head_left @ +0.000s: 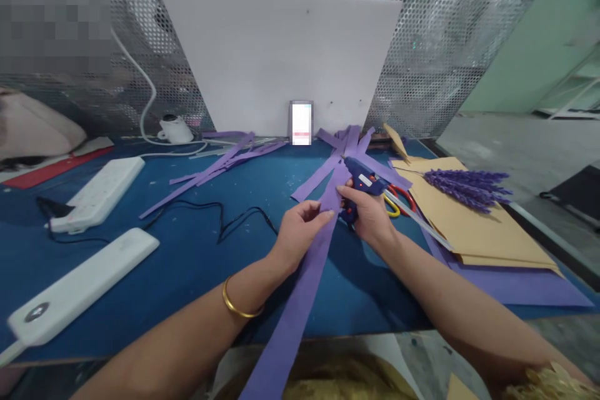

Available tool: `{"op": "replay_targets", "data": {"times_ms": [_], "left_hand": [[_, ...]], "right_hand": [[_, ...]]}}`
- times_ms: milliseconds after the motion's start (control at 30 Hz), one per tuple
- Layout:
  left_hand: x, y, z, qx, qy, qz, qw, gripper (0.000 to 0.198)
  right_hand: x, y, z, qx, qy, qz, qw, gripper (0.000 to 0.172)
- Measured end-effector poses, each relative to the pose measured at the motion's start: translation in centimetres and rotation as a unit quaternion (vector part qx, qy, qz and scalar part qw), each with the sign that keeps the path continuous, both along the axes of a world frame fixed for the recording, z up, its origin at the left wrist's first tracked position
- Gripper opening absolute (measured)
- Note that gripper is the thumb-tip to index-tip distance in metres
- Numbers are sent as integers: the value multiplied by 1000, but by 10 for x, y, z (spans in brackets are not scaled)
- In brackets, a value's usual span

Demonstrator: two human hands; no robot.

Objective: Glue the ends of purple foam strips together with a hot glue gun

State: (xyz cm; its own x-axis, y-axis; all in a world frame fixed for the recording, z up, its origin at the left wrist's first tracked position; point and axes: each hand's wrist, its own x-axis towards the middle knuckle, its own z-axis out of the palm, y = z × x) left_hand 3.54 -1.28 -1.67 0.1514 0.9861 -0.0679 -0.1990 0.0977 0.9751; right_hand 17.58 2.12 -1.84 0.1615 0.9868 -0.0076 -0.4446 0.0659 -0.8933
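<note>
**My left hand and right hand close together**

My bare left forearm slants in from the lower left, my right forearm from the lower right. My left thumb presses in a pinch, pointing rightward; my right thumb points left above curled, gripping fingers.

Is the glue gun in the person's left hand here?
No, the right hand grips the blue glue gun, while the left hand holds a purple strip.
</note>
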Motion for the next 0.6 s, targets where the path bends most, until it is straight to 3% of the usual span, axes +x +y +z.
{"op": "replay_targets", "data": {"times_ms": [167, 333, 433, 600], "left_hand": [[-4, 5, -4, -27, 23, -2, 999, 27], [-6, 3, 0, -58, 1, -81, 995, 18], [-5, 0, 1, -65, 4, -119, 991, 25], [-3, -1, -1, -77, -12, -82, 994, 32]], "right_hand": [[-9, -10, 0, 15, -54, -22, 998, 23], [-7, -7, -1, 5, -34, -28, 999, 24], [-5, -5, 0, -12, -18, -27, 999, 27], [-5, -5, -1, -8, -13, -13, 1000, 27]]}}
